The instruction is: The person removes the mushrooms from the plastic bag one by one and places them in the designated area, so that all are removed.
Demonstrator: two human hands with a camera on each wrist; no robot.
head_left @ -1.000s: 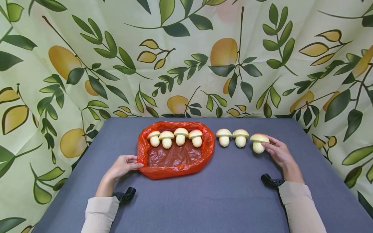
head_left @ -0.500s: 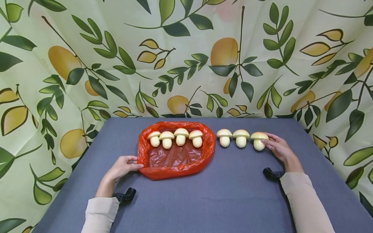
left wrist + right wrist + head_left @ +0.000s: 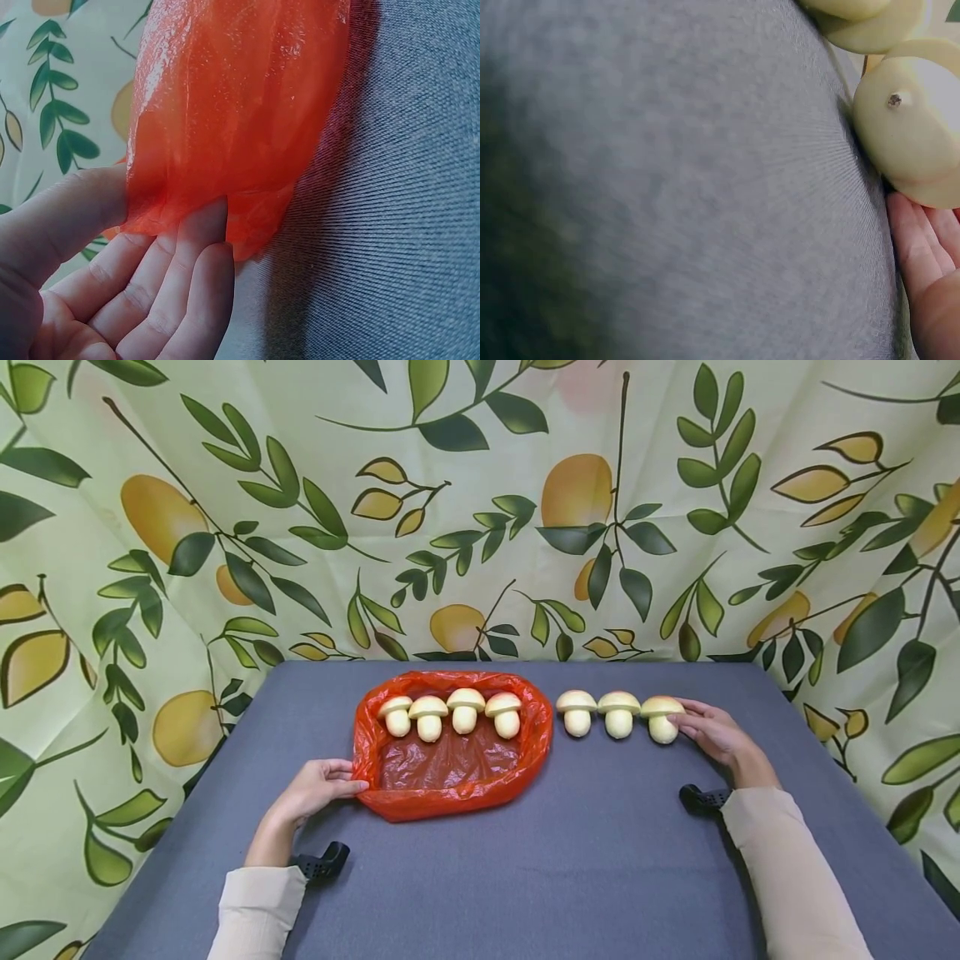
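Note:
My left hand (image 3: pixel 318 789) pinches the left rim of a red plastic bag (image 3: pixel 450 802), which lies with its mouth spread wide. In the left wrist view the thumb is on one side of the bag's film (image 3: pixel 225 112) and fingers are on the other. Several pale mushrooms (image 3: pixel 430 718) stand in a row inside the bag, along its far side. To the bag's right, three more form a row on the table. My right hand (image 3: pixel 716 735) holds the rightmost mushroom (image 3: pixel 663 720), thumb by its stem and fingers behind its cap. Its rounded stem end (image 3: pixel 907 112) shows in the right wrist view.
A grey-blue cloth covers the table (image 3: pixel 525 893). The other two mushrooms outside the bag, one near the bag (image 3: pixel 577 713) and one in the middle (image 3: pixel 618 714), stand close together. A leaf-and-fruit patterned curtain (image 3: pixel 480 527) rises behind and at both sides.
My right hand has set the rightmost mushroom farther back and slightly left, level with the row and against its neighbour. The left hand and the bag have stayed in place.

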